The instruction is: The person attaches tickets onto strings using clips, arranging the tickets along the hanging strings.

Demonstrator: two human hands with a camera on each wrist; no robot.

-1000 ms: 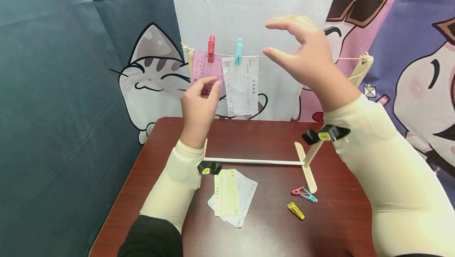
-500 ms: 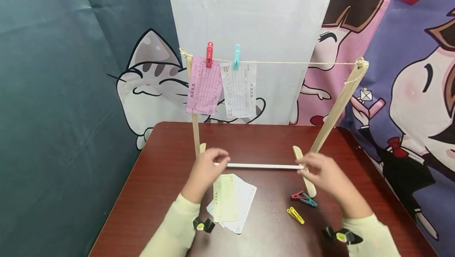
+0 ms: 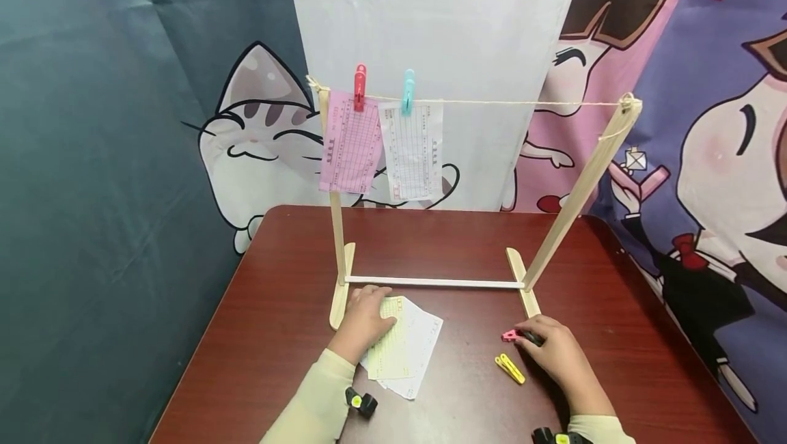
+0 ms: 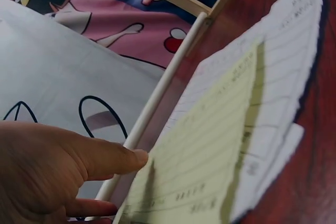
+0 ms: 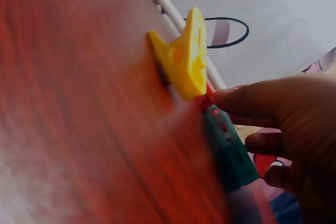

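Observation:
My left hand (image 3: 367,317) is at the upper left of a yellow paper slip (image 3: 393,352), which lies over white slips (image 3: 424,335) on the table. In the left wrist view, the thumb (image 4: 134,160) reaches the yellow slip's edge. My right hand (image 3: 553,348) is down at the red clothespin (image 3: 510,336) and the teal clothespin (image 5: 228,145), its fingertips right at them and spread apart. Beside them lies a yellow clothespin (image 3: 510,368). On the string, a red clothespin (image 3: 359,89) holds a pink slip (image 3: 352,147) and a light-blue clothespin (image 3: 408,92) holds a white slip (image 3: 413,154).
A wooden frame has a left post (image 3: 337,236), a leaning right post (image 3: 578,198) and a white crossbar (image 3: 436,283) low between them. The string (image 3: 492,102) runs between the post tops. Printed curtains (image 3: 467,27) hang behind the brown table (image 3: 467,239).
Both hands have come down from the string, the left to the loose slips and the right to the loose clothespins. The hung slips stay on the string.

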